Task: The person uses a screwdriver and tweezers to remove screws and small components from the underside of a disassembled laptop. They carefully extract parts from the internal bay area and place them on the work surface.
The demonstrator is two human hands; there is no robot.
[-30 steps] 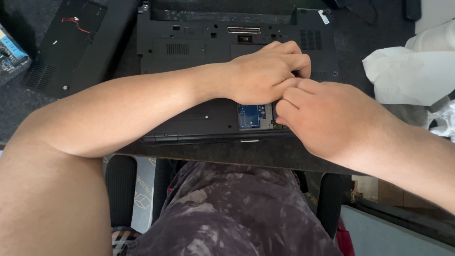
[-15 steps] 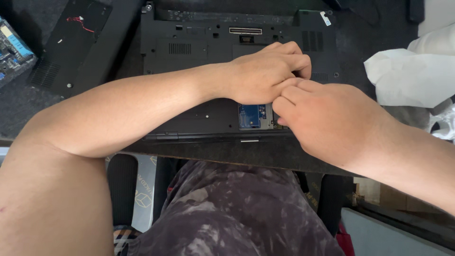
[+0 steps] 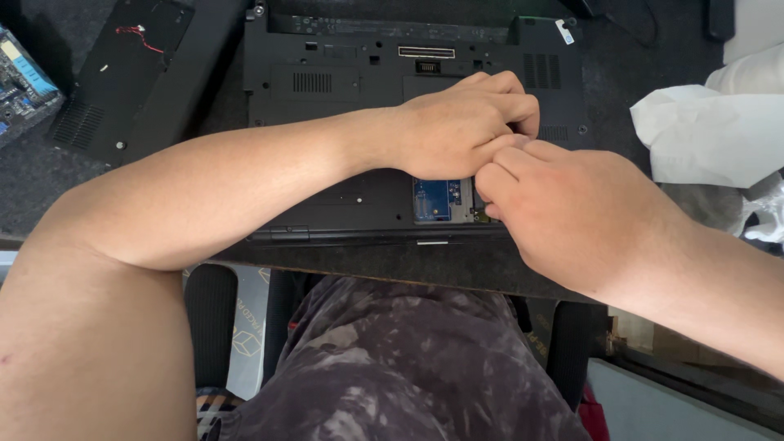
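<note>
lying upside down on the dark desk surface [image 3: 98,180], the black plastic laptop base [image 3: 343,90] has its underside up and an open bay near its front edge, where a small blue circuit board [image 3: 434,198] shows. both hands meet right over that bay. the left hand [image 3: 457,131] reaches across from the left, fingers curled down with the thumb pressed along the edge of the opening; the right hand [image 3: 572,212] comes in from the right with its knuckles touching the left hand's. both hands look closed in a pinch, but the fingertips are hidden under the hands, so i cannot tell what, if anything, they grip.

judging from the pose, the work is fine handling of a part seated in the bay just right of the blue board. doing it well likely means keeping the wrists braced on the base, pulling or pushing in line with the slot rather than prying upward, and keeping fingers off the board's bare contacts.

further out, a black flat cover panel [image 3: 122,82] with a thin red wire on it lies to the left of the base, and the corner of a blue and grey circuit board [image 3: 24,90] sits at the far left edge. crumpled white paper [image 3: 702,131] lies to the right. below the desk edge, a dark patterned garment [image 3: 392,367] covers the person's lap.
</note>
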